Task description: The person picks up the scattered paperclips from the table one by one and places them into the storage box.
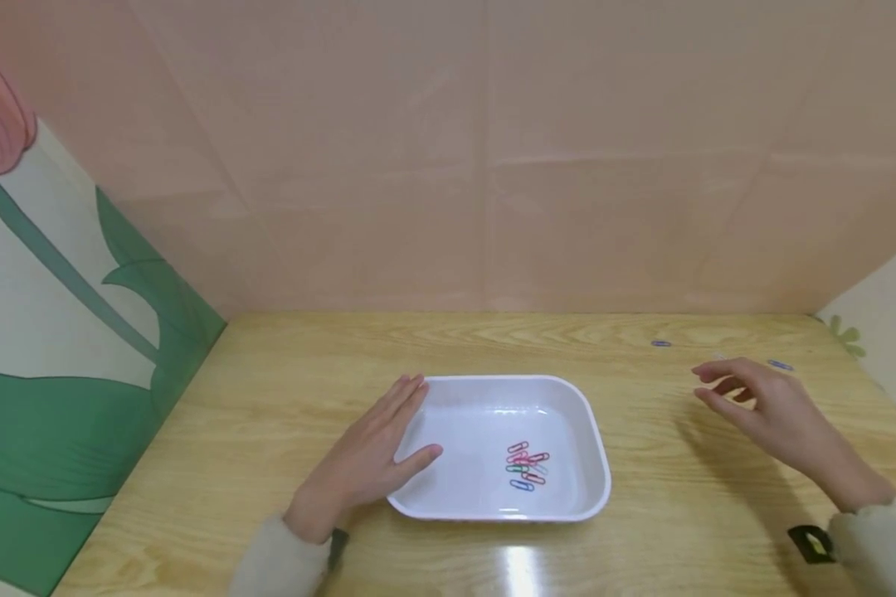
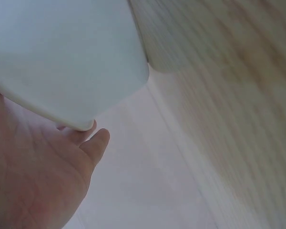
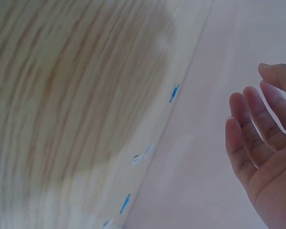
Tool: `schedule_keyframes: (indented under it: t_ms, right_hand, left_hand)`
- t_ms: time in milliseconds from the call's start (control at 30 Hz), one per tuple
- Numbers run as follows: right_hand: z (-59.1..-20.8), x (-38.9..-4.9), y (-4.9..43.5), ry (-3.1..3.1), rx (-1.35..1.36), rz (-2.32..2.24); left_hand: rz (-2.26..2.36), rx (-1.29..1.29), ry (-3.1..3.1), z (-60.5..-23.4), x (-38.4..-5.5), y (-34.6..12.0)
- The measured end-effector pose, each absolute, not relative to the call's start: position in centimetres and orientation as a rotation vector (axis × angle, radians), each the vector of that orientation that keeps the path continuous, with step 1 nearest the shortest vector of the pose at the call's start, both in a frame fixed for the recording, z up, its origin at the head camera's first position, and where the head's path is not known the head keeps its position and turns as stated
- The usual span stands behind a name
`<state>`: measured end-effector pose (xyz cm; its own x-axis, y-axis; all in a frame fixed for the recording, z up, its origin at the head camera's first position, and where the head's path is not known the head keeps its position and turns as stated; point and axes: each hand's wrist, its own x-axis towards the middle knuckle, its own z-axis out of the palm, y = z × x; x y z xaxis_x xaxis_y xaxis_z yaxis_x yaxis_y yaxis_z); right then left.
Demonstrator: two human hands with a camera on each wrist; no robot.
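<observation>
A white tray (image 1: 448, 506) sits on the table, with several coloured paper clips (image 1: 526, 468) gathered inside, right of its middle. My left hand (image 1: 373, 452) rests on the tray's left rim, its fingers straight. The left wrist view shows this hand's palm (image 2: 38, 167) against the outside of the tray (image 2: 76, 57). Above the table on the right is my right hand (image 1: 772, 406), fingers loosely bent and nothing visible between them. Near it lie one blue paper clip (image 1: 780, 364) and a pale one, partly hidden. Another blue paper clip (image 1: 660, 343) lies farther left.
The wooden table (image 1: 284, 398) meets a plain pinkish backdrop (image 1: 485, 207) at its far edge. A panel with a painted flower (image 1: 52, 249) stands on the left, and a pale panel (image 1: 892, 332) on the right. Further pale clips (image 3: 136, 159) show in the right wrist view.
</observation>
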<state>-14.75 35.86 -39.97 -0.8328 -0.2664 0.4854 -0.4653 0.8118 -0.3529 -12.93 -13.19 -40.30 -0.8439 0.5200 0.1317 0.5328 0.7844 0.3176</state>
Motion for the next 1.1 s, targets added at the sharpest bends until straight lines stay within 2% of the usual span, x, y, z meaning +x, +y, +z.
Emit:
schedule_keyframes:
  t_ms: [600,1100]
  right_hand:
    - [-41.5,-16.3,40.9,-2.773,0.441,0.706]
    - [-41.9,-17.0,42.3,-2.954,0.302,0.708]
  left_hand:
    - [-0.564,-0.843,-2.952,-40.5,-13.2,-13.3]
    - [-0.569,-0.823,-2.939,-40.8,-13.3,-13.2]
